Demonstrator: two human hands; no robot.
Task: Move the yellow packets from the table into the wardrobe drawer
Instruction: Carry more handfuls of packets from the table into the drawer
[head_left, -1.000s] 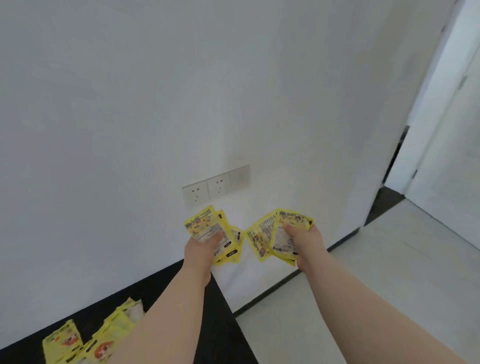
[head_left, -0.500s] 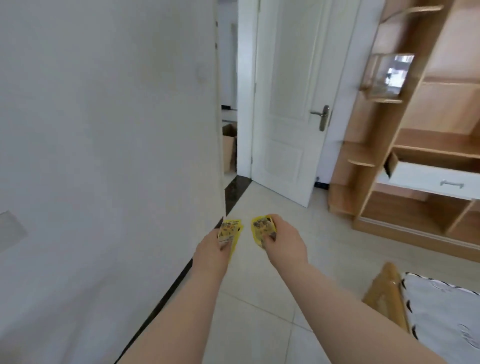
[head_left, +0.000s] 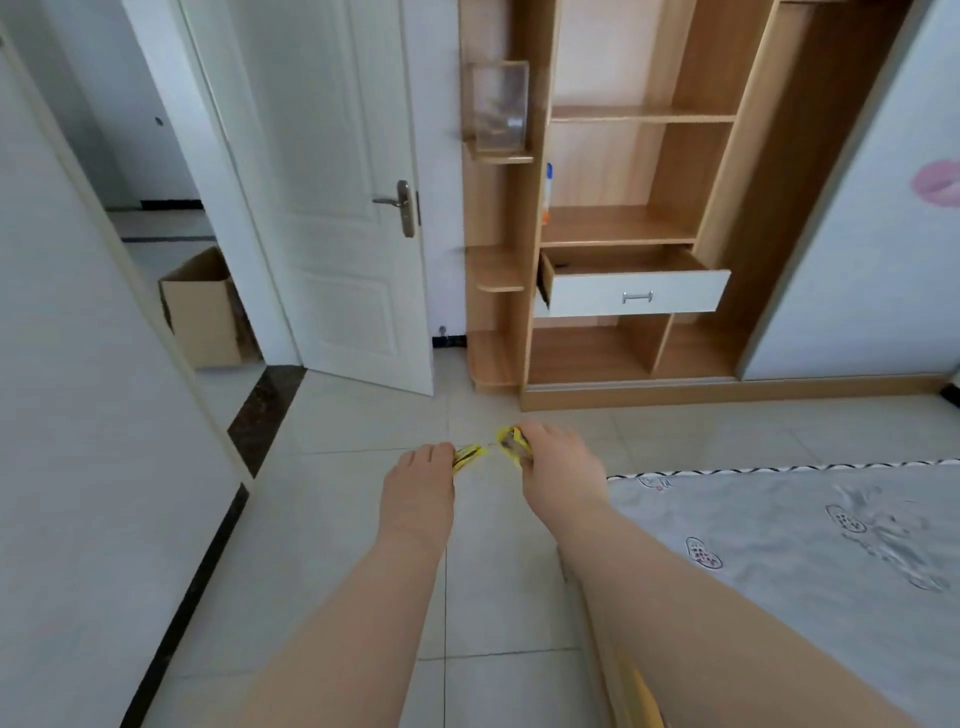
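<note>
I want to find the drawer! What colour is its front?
White, with a silver handle; the drawer front shows best in the head view.

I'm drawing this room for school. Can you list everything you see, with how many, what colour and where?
yellow packets: two bunches, yellow, one in each hand
drawer: one, white front, pulled open in the wardrobe
wardrobe: one, light wood, straight ahead
clear box: one, see-through, upper side shelf
bottle: one, white, blue and orange, shelf above drawer
door: one, white, open, left of wardrobe
cardboard box: one, brown, floor past the doorway
bed cover: one, pale grey, lower right
pink sticker: one, far right panel
left hand: grips packets
right hand: grips packets
</note>
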